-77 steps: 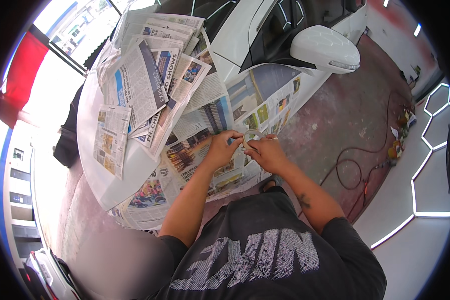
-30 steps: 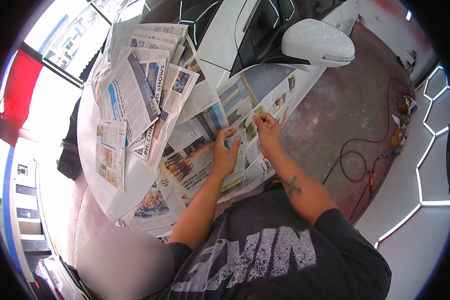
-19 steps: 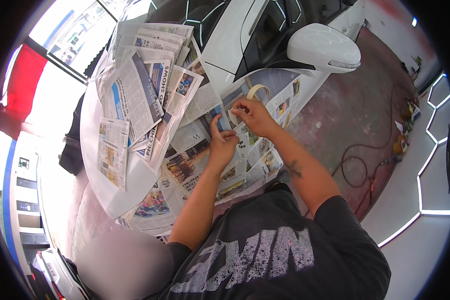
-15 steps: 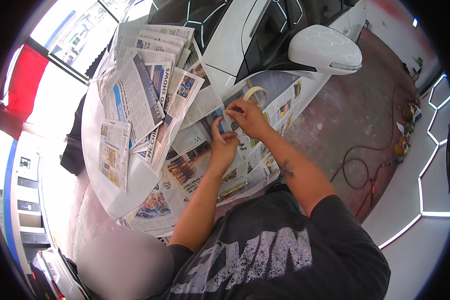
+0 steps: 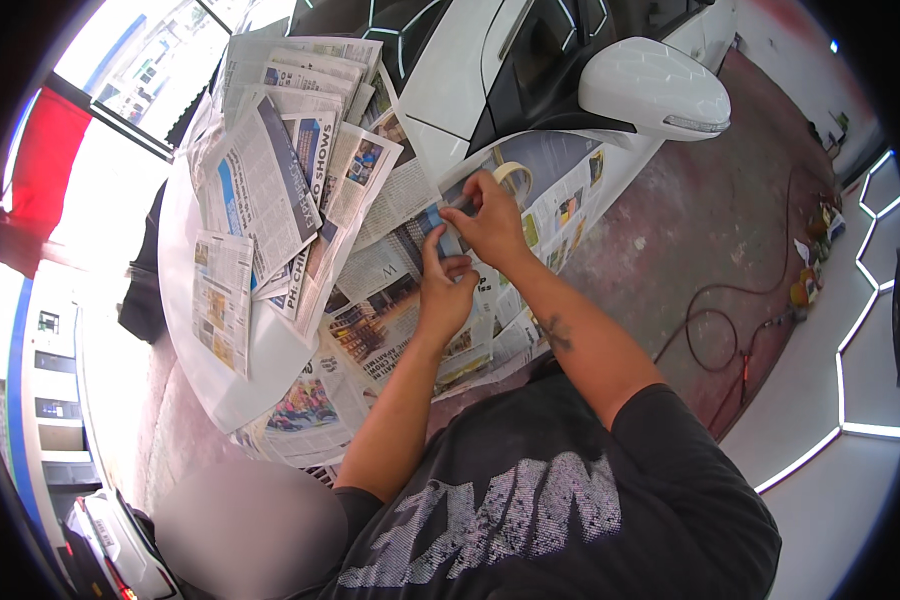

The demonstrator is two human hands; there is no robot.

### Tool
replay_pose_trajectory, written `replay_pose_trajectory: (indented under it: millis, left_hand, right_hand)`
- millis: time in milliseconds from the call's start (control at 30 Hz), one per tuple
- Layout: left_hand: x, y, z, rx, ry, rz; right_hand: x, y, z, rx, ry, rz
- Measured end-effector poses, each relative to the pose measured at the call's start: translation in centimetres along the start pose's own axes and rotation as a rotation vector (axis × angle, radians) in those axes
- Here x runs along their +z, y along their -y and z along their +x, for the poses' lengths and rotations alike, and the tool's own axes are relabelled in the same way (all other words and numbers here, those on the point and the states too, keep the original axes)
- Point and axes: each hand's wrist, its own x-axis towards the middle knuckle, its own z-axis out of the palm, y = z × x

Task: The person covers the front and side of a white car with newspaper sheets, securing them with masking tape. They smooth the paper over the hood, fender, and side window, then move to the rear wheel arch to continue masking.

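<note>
Newspaper sheets (image 5: 378, 268) cover the side of a white car's front fender. My left hand (image 5: 445, 290) rests on them, index finger stretched toward a seam and the other fingers partly bent. Just beyond it, my right hand (image 5: 492, 222) is closed, thumb and index finger pinched together at the paper. A roll of cream masking tape (image 5: 516, 180) sits against the right hand's upper fingers; the hand hides part of it. The strip between the fingertips is too small to make out clearly.
Loose newspapers (image 5: 260, 190) lie piled on the white hood (image 5: 185, 300) to the left. The car's side mirror (image 5: 650, 88) juts out at the upper right. A hose (image 5: 700, 312) coils on the reddish floor at right. A white car (image 5: 120, 545) stands at lower left.
The view has shifted slightly, moving the scene up and left. The tape roll has turned a little against my right hand. Both hands stay at nearly the same place on the newspaper.
</note>
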Motion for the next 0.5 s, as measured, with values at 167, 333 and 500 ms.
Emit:
replay_pose_trajectory:
  millis: [167, 333, 500]
  left_hand:
    - [0.1, -0.1, -0.7, 0.138, 0.014, 0.225]
    - [-0.2, -1.8, -0.4, -0.063, 0.034, 0.23]
    - [-0.6, -2.1, -0.2, -0.095, 0.032, 0.349]
  right_hand:
    - [-1.2, 0.3, 1.6, 0.09, 0.052, -0.055]
    - [-0.7, 0.4, 1.8, 0.177, 0.025, -0.045]
    - [-0.9, 0.8, 1.3, 0.196, 0.05, -0.108]
